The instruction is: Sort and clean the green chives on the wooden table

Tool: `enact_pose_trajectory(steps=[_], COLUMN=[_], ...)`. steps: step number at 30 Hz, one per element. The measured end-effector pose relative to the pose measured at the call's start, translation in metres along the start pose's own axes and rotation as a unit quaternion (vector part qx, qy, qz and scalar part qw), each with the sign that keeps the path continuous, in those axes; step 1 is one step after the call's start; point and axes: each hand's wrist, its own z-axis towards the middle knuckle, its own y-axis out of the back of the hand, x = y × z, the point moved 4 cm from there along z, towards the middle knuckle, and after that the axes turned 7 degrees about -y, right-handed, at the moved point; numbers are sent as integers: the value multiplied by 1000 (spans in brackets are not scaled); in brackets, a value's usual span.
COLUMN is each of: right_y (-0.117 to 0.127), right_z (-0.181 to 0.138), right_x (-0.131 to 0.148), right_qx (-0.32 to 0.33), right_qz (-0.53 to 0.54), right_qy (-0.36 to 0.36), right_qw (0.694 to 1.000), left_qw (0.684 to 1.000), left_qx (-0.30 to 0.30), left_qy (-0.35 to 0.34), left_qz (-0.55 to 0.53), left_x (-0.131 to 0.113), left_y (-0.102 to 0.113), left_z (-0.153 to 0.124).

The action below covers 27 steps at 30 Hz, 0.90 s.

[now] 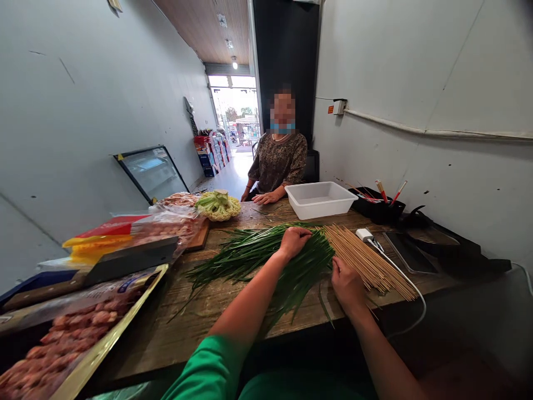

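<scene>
Left hand [295, 240] curled on flat green chives [254, 254]; right hand [347, 283], grip unclear, beside thin bamboo skewers [368, 262]

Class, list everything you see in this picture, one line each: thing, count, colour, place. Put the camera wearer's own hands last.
Table: one, brown wood, across the middle.
Chives: one pile, green, table centre.
Skewers: one bundle, pale tan, right of the chives.
Tub: one, white, far side of the table.
Cauliflower: one, yellow-green, far left of the table.
Meat tray: one, gold rim, pink meat, near left.
Charger: one, white, at the skewers' far end.
Seated person: one, patterned brown top, across the table.
Left hand: one, on the chives.
Right hand: one, at the skewers' near end.
</scene>
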Motion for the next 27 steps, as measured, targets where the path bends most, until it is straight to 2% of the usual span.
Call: enact_pose_trajectory(steps=[5,9,11,14,19,27], right_y=[0,0,-1,-1,-1,1], right_z=[0,-1,-1,-1,0,0], right_x=[0,-1,-1,-1,-2,-1], right_qx=[4,3,0,-4,-3,-1], right_qz=[0,0,1,-3,-4,-4], right_qy=[-9,-19,-18,-13,-1,-12], right_qw=[1000,1000,1000,1000,1000,1000], left_qw=[994,976,959,942,940,973], left_qx=[88,44,62,106,108,42], left_qy=[-48,49,68,52,49,57], left_qz=[40,207,269,313,319,221], left_x=[3,17,22,24,28,31], left_y=[4,22,26,23,16,15], left_z=[0,0,-2,-6,-10,-6])
